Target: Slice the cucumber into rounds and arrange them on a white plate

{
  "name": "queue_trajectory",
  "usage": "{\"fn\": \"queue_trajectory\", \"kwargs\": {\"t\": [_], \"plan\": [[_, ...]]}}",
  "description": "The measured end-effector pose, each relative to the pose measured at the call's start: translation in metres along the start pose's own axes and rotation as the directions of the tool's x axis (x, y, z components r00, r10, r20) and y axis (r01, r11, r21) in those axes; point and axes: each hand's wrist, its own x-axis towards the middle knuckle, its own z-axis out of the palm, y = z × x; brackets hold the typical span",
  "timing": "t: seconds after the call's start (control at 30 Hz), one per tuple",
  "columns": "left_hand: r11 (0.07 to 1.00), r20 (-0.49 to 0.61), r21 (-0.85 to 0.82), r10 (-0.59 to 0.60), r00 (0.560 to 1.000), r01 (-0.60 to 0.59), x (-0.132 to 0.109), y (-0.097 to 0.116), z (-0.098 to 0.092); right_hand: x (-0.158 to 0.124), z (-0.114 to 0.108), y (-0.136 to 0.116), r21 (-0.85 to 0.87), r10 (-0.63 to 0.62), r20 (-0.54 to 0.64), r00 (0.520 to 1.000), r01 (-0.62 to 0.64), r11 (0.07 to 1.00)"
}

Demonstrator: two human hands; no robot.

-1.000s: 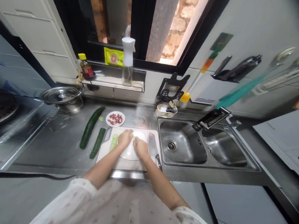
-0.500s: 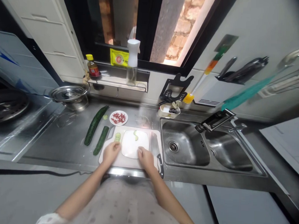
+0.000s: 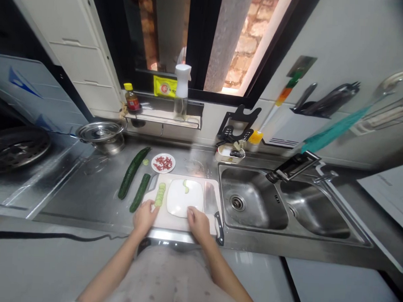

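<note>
On the counter (image 3: pixel 84 199), lower centre of the frame, a cutting board (image 3: pixel 170 223) bears a white plate (image 3: pixel 181 202). The right hand (image 3: pixel 198 223) is at its lower edge, the left hand (image 3: pixel 144 217) at the cucumber slices' (image 3: pixel 160 195) lower end; whether either grip pinches, I cannot tell.

Cucumber slices (image 3: pixel 160 195) beside white plate (image 3: pixel 182 205)

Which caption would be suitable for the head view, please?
Left hand at a row of cucumber slices, right hand at the edge of a white plate on a cutting board.
</note>
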Motion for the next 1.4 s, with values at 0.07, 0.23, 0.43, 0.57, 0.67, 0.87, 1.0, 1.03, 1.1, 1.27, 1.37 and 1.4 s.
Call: {"fn": "queue_trajectory", "kwargs": {"t": [0.07,0.23,0.43,0.57,0.67,0.87,1.0,1.03,1.1,1.27,1.37,1.4], "plan": [[1.0,-0.012,0.001,-0.009,1.0,0.009,0.001,0.002,0.0,-0.002,-0.001,0.001,0.007,0.003,-0.004,1.0,-0.003,1.0],[0.998,-0.029,-0.049,-0.04,0.999,0.038,0.003,0.007,0.0,-0.005,0.0,0.005,0.027,0.014,-0.019,1.0,-0.014,1.0],[0.949,-0.063,-0.309,-0.083,0.995,0.06,0.001,0.007,0.002,-0.007,0.001,0.003,0.072,0.016,-0.023,1.0,-0.015,0.997],[0.82,-0.039,-0.57,-0.084,0.996,0.046,0.001,0.012,-0.002,-0.005,-0.002,-0.001,0.147,0.01,-0.067,0.998,0.0,0.989],[0.701,0.043,-0.71,-0.053,0.998,0.068,-0.001,0.026,-0.011,0.001,-0.009,-0.008,0.214,0.021,-0.101,0.995,0.001,0.977],[0.615,0.063,-0.786,0.186,0.981,-0.066,-0.01,0.072,-0.038,0.022,-0.03,-0.04,0.454,-0.042,-0.078,0.996,0.073,0.888],[0.589,0.062,-0.803,0.239,0.969,-0.094,-0.018,0.09,-0.051,0.026,-0.04,-0.056,0.553,-0.126,-0.052,0.991,0.133,0.822],[0.579,0.065,-0.81,0.235,0.97,-0.087,-0.019,0.093,-0.052,0.026,-0.041,-0.057,0.563,-0.13,-0.057,0.99,0.139,0.815],[0.557,0.077,-0.827,0.235,0.969,-0.07,-0.022,0.095,-0.054,0.025,-0.041,-0.057,0.575,-0.125,-0.06,0.99,0.136,0.807],[0.502,0.063,-0.863,0.198,0.978,-0.046,-0.025,0.1,-0.054,0.027,-0.039,-0.051,0.638,-0.083,-0.09,0.993,0.121,0.76],[0.494,0.098,-0.869,0.132,0.986,0.02,-0.024,0.102,-0.055,0.034,-0.043,-0.05,0.69,-0.046,-0.145,0.988,0.134,0.712],[0.489,0.15,-0.869,0.12,0.981,0.073,-0.024,0.103,-0.056,0.037,-0.047,-0.05,0.7,-0.039,-0.16,0.986,0.141,0.7]]}}
